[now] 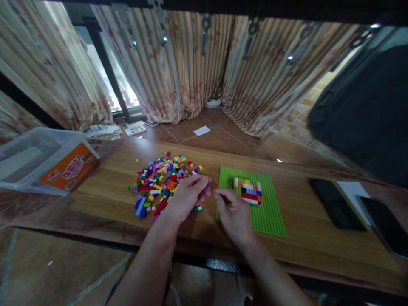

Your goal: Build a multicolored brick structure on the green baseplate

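A pile of small coloured bricks (162, 176) lies spread on the wooden table (302, 229). To its right lies a green baseplate (270, 212) with a small block of white, red, blue and orange bricks (250, 191) built on it. My left hand (188, 197) rests at the right edge of the pile with its fingers pinched together; what they hold is too small to make out. My right hand (234, 214) hovers over the baseplate's left edge, fingers curled in a pinch near the left hand's fingertips.
A clear plastic tub with an orange label (47, 163) sits at the table's left end. Two dark phones (336, 204) (387, 231) and a white sheet lie at the right. Curtains, a window and tiled floor are behind the table.
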